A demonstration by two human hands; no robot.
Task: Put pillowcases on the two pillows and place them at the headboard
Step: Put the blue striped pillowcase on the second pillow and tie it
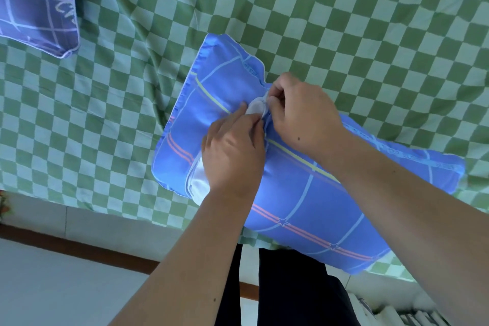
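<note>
Pillows, two. First pillow (304, 193): blue pillowcase (315, 209) with pale, yellow and pink stripes, lying slantwise on the green checked bedsheet (132, 87) at the near bed edge; its lower corner overhangs the edge. White inner pillow visible at two gaps along a central opening (255, 108); remainder of the opening hidden under the hands. Second pillow (34, 0): darker purple-blue check case, upper left, cut off by the frame; closure not visible.

Hands, two, both on the first pillow. Left hand (232, 151): fingers curled, pinching the case fabric at the opening. Right hand (301, 111): fingers curled, pinching the opposite edge there; fingertips partly hidden. Headboard outside the view.

Dark trousers (288, 288), one pair, below.
</note>
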